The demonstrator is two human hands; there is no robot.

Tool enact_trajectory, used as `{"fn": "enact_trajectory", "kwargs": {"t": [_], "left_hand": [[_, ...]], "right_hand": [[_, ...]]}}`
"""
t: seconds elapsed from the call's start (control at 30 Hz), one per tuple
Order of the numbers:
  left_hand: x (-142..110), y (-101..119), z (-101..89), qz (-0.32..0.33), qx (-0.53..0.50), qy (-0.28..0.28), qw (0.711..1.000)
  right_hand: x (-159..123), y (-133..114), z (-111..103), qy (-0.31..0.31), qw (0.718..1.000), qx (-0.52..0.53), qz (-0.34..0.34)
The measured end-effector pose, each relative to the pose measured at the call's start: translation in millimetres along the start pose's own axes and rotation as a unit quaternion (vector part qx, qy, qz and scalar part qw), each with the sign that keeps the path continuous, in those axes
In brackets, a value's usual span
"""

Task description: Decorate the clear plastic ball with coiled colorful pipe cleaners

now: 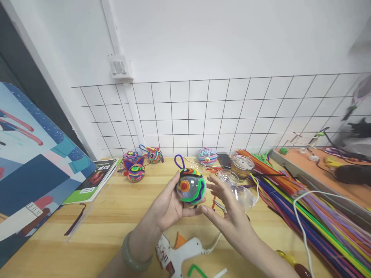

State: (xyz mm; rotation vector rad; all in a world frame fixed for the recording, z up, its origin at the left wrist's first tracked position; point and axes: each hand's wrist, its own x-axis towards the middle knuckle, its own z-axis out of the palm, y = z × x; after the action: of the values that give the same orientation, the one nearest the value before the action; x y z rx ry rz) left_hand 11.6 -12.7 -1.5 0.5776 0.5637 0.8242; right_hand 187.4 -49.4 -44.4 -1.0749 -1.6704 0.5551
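A clear ball (190,188), partly wound with colourful pipe cleaners, rests in my left hand (166,204), whose fingers curl round its left side and underside. An orange coil sits on its bare front, and a purple loop (179,161) stands up from its top. To the right of the ball is my right hand (227,208), fingers spread, its thumb close to the ball's lower edge and nothing in its grasp. Below both hands a white glue gun (185,253) with an orange trigger lies on the wooden table (116,224).
Several finished-looking wrapped balls (136,172) stand at the back left, and a pink-and-blue one (207,156) at the back. Clear plastic half-shells (242,196) and a round tub (242,165) lie right of centre. Bundled pipe cleaners (307,216) fill the right side; a magazine (92,183) lies left.
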Motion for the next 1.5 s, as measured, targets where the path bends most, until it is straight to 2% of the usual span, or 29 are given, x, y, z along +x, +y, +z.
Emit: {"fn": "enact_trajectory", "kwargs": {"t": [0.17, 0.37, 0.5, 0.7, 0.87, 1.03, 1.17, 1.3, 1.5], "left_hand": [[-2.7, -8.4, 9.7, 0.001, 0.046, -0.014, 0.999], [-6.3, -7.9, 11.2, 0.009, 0.083, -0.013, 0.996], [-5.7, -7.4, 6.6, 0.005, 0.127, -0.002, 0.992], [-3.3, -9.7, 2.1, 0.042, 0.181, -0.008, 0.983], [-2.0, -10.8, 1.1, 0.067, 0.231, 0.015, 0.971], [-0.4, -12.4, -2.3, 0.102, 0.33, 0.044, 0.937], [3.9, -14.3, -4.9, 0.157, 0.421, 0.024, 0.893], [8.2, -17.6, -5.7, 0.184, 0.426, 0.016, 0.886], [11.4, -18.5, -2.8, 0.213, 0.371, 0.01, 0.904]], "right_hand": [[1.3, 0.7, 3.9, -0.029, 0.997, 0.07, 0.027], [8.1, -1.2, 2.2, -0.002, 0.974, 0.205, 0.1], [13.9, -4.6, 0.2, 0.009, 0.959, 0.241, 0.148], [9.9, -0.8, 10.4, 0.038, 0.952, 0.277, 0.126], [8.1, -0.4, 12.6, 0.031, 0.939, 0.315, 0.133], [13.4, -11.1, 2.5, -0.005, 0.93, 0.32, 0.18], [14.8, -16.1, 0.5, -0.018, 0.898, 0.392, 0.197], [13.3, -14.7, 4.0, -0.008, 0.881, 0.425, 0.208], [10.5, -9.2, 7.2, 0.002, 0.878, 0.431, 0.206]]}}
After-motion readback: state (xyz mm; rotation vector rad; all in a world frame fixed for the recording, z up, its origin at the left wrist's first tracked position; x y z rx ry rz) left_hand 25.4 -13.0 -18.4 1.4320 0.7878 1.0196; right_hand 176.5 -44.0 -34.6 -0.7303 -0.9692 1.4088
